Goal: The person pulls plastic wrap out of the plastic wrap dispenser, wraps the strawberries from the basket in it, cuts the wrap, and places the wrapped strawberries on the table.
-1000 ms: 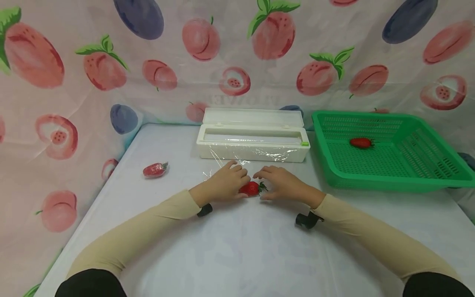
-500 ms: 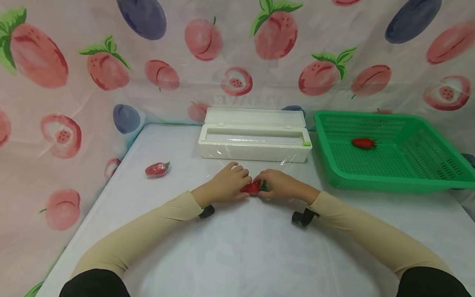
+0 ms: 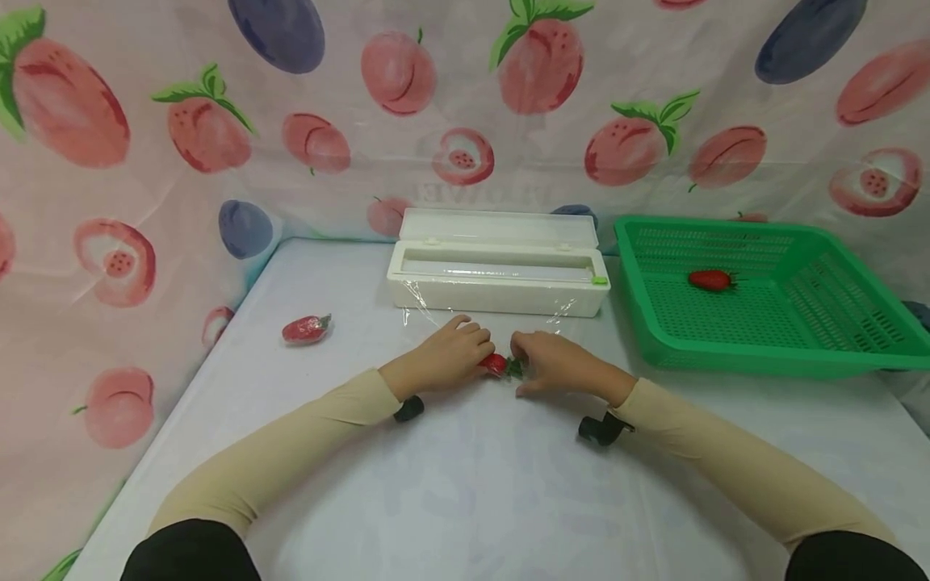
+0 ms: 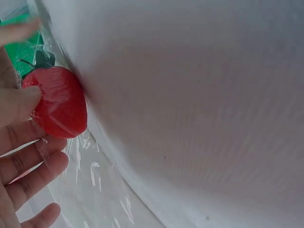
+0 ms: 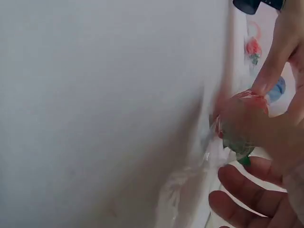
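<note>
A red strawberry with green leaves lies between my hands, clear plastic wrap clinging to it. My left hand holds its tip end; in the left wrist view the thumb presses the red flesh and several fingers spread below. Beside the leafy end is my right hand, thumb and fingers apart. Seen from the right wrist, its thumb is blurred in front of the strawberry, and the green leaves show under crinkled wrap. Clear film stretches along the tabletop near the left fingers.
Behind the hands stands a white cling-film box with its lid raised. A wrapped strawberry lies on the left of the white table. At right, a green basket contains one strawberry.
The right hand moved in to the strawberry's leafy end, then drew back slightly with thumb and fingers parting. The left hand keeps hold of the strawberry. Wrap now covers the leaves.
</note>
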`<control>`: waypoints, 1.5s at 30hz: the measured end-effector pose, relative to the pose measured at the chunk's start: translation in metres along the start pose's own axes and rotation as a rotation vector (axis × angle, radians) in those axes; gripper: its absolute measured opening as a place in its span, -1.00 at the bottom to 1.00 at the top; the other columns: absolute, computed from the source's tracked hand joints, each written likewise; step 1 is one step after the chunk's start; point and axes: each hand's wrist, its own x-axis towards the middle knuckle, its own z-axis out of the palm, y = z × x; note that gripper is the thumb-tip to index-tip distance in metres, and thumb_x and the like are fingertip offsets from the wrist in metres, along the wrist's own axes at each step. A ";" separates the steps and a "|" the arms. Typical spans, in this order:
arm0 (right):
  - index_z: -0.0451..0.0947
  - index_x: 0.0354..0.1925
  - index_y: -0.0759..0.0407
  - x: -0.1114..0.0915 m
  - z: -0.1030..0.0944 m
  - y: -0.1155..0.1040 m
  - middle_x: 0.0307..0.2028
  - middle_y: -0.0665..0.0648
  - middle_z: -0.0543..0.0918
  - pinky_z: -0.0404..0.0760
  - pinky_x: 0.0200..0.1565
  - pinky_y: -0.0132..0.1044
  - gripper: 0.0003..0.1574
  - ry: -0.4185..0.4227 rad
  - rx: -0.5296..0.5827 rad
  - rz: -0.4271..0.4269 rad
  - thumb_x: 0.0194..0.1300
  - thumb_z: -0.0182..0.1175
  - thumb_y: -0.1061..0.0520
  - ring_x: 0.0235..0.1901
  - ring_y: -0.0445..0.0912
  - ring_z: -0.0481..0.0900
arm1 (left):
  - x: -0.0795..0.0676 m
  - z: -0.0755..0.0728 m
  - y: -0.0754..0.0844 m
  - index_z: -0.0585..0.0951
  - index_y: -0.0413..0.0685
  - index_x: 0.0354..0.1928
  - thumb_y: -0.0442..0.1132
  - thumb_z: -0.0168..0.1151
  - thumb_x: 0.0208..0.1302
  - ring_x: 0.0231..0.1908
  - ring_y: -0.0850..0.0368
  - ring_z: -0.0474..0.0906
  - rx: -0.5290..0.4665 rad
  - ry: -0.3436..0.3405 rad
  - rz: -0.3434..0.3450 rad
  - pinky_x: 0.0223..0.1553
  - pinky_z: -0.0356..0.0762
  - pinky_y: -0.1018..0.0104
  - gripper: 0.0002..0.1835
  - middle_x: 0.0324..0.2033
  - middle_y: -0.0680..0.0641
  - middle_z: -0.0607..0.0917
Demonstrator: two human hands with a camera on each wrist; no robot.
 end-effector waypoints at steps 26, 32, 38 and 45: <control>0.62 -0.23 0.17 -0.008 -0.027 0.024 -0.32 0.06 0.68 0.58 -0.21 -0.20 -0.77 0.086 0.083 -0.037 0.11 0.33 0.13 -0.28 -0.09 0.57 | 0.003 -0.001 -0.002 0.60 -0.04 -0.10 -0.09 0.15 0.29 -0.08 0.10 0.52 -0.045 -0.049 -0.018 0.21 0.33 0.06 -0.76 -0.20 0.03 0.62; 0.53 0.03 0.24 0.006 -0.008 0.005 -0.17 0.07 0.65 0.57 -0.09 -0.20 -0.38 0.034 0.053 -0.101 0.04 0.39 -0.04 -0.17 -0.09 0.57 | 0.006 -0.002 -0.004 0.59 -0.03 -0.07 -0.09 0.12 0.32 -0.05 0.09 0.51 -0.069 -0.094 -0.045 0.24 0.31 0.04 -0.75 -0.17 0.03 0.62; 0.60 -0.06 0.24 0.018 -0.004 0.007 -0.20 0.10 0.70 0.57 -0.18 -0.31 -0.67 -0.004 0.153 -0.056 0.20 0.25 0.15 -0.24 -0.14 0.60 | 0.007 -0.001 -0.007 0.59 -0.03 -0.06 -0.10 0.11 0.32 -0.03 0.07 0.50 -0.101 -0.092 -0.087 0.24 0.28 0.07 -0.75 -0.18 0.02 0.60; 0.54 0.01 0.33 0.024 -0.016 0.014 -0.16 0.18 0.68 0.57 -0.15 -0.29 -0.65 -0.096 0.226 -0.055 0.30 0.13 0.19 -0.24 -0.13 0.55 | 0.006 -0.003 -0.007 0.55 -0.01 -0.06 0.03 0.22 0.20 -0.03 0.08 0.50 0.086 0.234 0.041 0.22 0.34 0.09 -0.64 -0.16 0.02 0.60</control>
